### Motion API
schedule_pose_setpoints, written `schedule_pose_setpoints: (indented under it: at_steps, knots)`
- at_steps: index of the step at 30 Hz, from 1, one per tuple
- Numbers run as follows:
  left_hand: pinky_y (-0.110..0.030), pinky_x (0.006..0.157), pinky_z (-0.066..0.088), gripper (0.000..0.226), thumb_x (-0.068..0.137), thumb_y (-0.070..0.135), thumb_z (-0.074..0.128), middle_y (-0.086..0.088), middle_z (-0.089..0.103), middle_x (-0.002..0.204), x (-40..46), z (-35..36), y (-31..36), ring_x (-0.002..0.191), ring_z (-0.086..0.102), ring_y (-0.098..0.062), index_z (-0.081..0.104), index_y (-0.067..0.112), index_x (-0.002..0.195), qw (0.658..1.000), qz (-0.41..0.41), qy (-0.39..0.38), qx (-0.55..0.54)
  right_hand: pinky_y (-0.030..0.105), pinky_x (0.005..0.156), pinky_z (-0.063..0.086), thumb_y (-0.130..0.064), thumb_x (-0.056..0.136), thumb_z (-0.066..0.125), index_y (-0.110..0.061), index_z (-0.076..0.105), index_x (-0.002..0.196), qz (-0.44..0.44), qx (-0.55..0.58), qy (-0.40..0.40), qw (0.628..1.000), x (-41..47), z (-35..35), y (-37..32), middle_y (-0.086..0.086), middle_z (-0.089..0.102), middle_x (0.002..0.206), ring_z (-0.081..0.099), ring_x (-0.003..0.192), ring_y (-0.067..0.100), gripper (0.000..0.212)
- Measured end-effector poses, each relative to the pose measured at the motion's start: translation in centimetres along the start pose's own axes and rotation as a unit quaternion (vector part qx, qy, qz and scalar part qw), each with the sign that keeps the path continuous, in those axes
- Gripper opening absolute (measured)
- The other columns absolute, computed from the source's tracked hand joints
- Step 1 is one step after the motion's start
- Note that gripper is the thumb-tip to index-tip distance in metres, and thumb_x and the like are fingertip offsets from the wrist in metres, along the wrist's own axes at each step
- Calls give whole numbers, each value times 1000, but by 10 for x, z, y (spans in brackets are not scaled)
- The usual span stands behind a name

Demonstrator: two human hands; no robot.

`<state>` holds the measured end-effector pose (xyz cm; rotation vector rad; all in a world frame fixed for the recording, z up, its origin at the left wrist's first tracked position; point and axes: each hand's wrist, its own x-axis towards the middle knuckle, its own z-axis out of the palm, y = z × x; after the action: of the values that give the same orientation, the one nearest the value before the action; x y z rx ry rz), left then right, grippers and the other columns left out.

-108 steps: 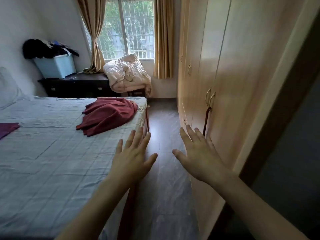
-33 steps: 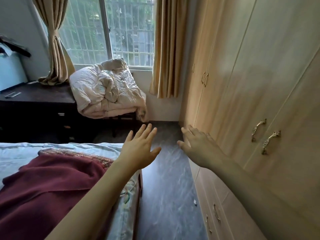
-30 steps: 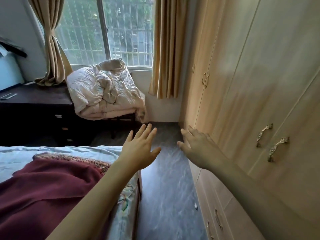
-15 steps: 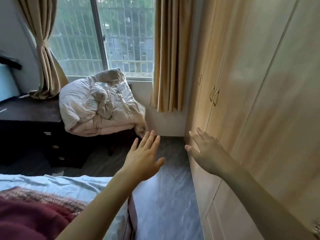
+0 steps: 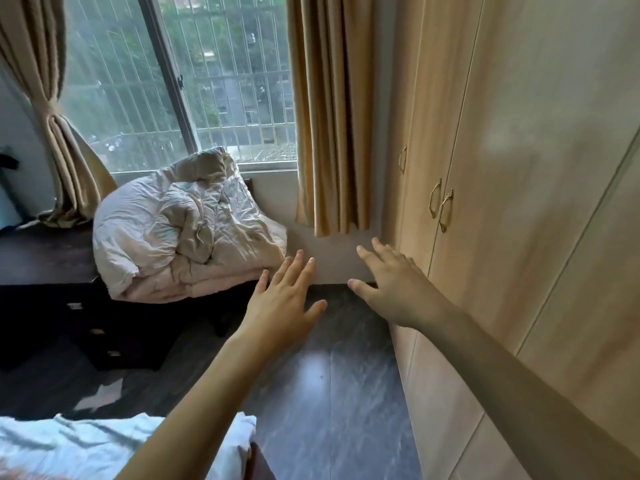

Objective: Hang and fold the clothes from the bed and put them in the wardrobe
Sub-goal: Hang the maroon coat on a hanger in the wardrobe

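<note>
Wooden wardrobe (image 5: pixel 519 168) beside empty right grip (image 5: pixel 394 285), doors closed

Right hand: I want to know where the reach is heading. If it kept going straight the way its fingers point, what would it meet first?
Probably the wall under the hanging curtain. The open right hand skims alongside the closed wardrobe, so depth is uncertain.

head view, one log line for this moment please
left hand: open, empty | right hand: open, empty, beside wardrobe | wardrobe doors: shut | bed: corner in view | clothes: none held
</note>
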<state>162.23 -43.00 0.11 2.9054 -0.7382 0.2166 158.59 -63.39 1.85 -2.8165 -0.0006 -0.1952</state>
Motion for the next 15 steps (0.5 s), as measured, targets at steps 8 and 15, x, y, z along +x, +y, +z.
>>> schedule_pose_setpoints:
  at_steps: [8, 15]
  knots:
    - [-45, 119, -5, 73, 96, 57, 29, 5, -18, 161, 132, 11, -43, 147, -16, -14, -6, 28, 154, 1000, -8, 0, 15, 45, 119, 6, -60, 95, 39, -33, 12, 154, -21, 0, 7, 1000, 130, 0, 20, -3, 3, 163, 2, 149, 19, 71]
    - [-46, 120, -4, 72, 96, 58, 28, 6, -20, 160, 253, 16, -87, 147, -17, -13, -7, 32, 153, 1000, -13, 18, 8, 46, 119, 6, -59, 95, 38, -33, 13, 154, -13, -24, 10, 1000, 254, 3, 33, -3, 4, 163, 4, 150, 18, 69]
